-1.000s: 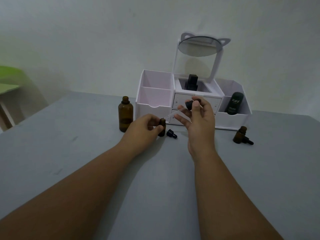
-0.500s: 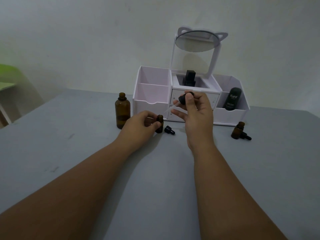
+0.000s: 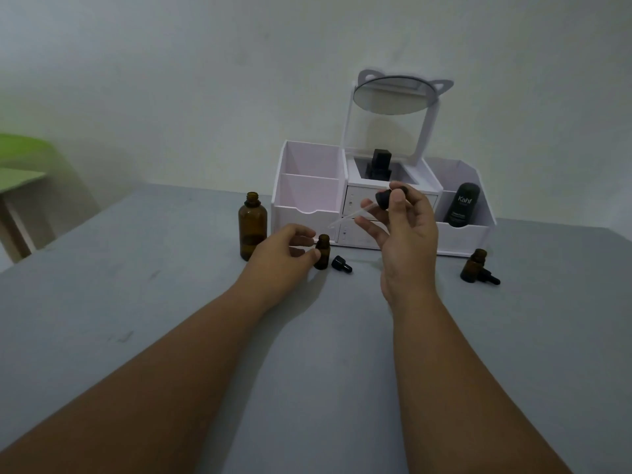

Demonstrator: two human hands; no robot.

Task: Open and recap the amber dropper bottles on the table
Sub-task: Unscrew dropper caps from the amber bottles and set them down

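A small amber bottle (image 3: pixel 322 252) stands uncapped on the grey table (image 3: pixel 136 302), and my left hand (image 3: pixel 280 254) pinches its side. Raised above it, my right hand (image 3: pixel 403 234) holds a black dropper cap (image 3: pixel 384 199) whose clear glass pipette (image 3: pixel 345 218) slants down to the left. A taller amber bottle (image 3: pixel 252 230) stands open to the left. A loose black cap (image 3: pixel 341 264) lies just right of the small bottle. Another small amber bottle (image 3: pixel 473 265) stands at the right, its cap (image 3: pixel 489 277) lying beside it.
A white organizer (image 3: pixel 307 213) with drawers and a round mirror (image 3: pixel 396 97) stands at the back against the wall. It holds a black "Kahf" bottle (image 3: pixel 463 205) and a black container (image 3: pixel 379 164). A green chair (image 3: pixel 20 159) is at the far left.
My right hand has lifted slightly with the dropper cap, and the pipette now tilts down toward the small bottle. My left hand stays on the small bottle.
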